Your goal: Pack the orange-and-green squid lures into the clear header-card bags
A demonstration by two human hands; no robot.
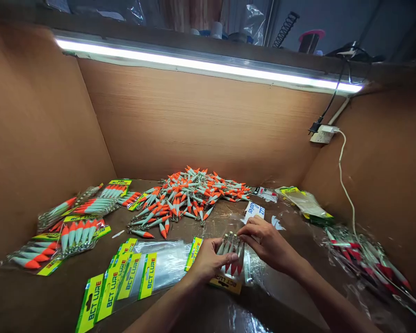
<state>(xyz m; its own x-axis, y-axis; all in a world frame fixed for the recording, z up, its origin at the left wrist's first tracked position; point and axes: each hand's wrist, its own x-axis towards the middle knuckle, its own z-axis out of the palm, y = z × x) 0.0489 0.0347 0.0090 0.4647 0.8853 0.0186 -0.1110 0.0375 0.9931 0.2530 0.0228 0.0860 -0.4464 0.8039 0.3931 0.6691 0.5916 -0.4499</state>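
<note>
Left hand (210, 261) and right hand (265, 243) are bare, wrists (298, 268) too, with left forearm (168, 300) and right forearm (324, 286) uncovered as far as visible.

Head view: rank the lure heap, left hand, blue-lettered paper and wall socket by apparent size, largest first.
1. Lure heap
2. Left hand
3. Blue-lettered paper and wall socket: too alike to rank; the paper also looks nearer the camera.

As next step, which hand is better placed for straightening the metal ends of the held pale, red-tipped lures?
Right hand, I think: its fingers are at the metal ends, while the left hand grips the lures.
</note>
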